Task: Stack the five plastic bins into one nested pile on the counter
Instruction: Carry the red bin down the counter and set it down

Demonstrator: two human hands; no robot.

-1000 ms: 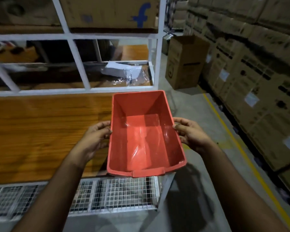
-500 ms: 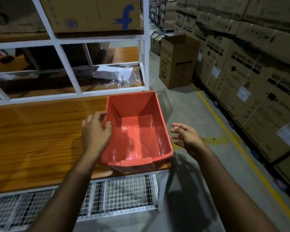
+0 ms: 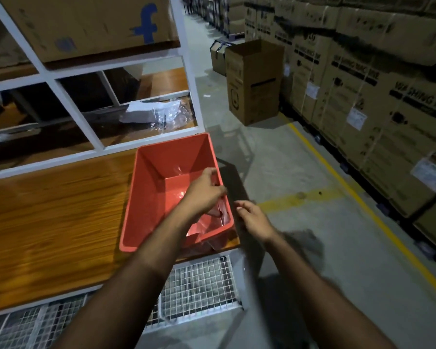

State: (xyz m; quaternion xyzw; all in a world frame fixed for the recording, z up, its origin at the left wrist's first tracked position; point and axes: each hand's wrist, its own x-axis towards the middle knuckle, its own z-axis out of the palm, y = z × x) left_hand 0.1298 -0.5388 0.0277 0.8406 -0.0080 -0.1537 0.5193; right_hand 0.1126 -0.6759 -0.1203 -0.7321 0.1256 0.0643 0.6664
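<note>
One red plastic bin (image 3: 149, 197) rests open side up on the right end of the wooden counter (image 3: 48, 222). Clear plastic film clings to its inside and near corner. My left hand (image 3: 205, 191) reaches across the bin and closes over its right rim, thumb inside and fingers outside. Just right of the bin, beyond the counter's corner, my right hand (image 3: 252, 217) hovers with fingers apart and nothing in it. No other bins are in view.
A white rack frame (image 3: 186, 71) rises behind the counter, with a cardboard box (image 3: 86, 23) on its upper shelf. Wire mesh (image 3: 199, 285) sits under the counter. An open carton (image 3: 254, 81) stands in the aisle. Stacked cartons (image 3: 375, 96) and a yellow floor line (image 3: 337, 177) run along the right.
The bin went from held in both hands to resting on the counter's right end. My right hand let go of it. My left hand moved from the left rim to the right rim.
</note>
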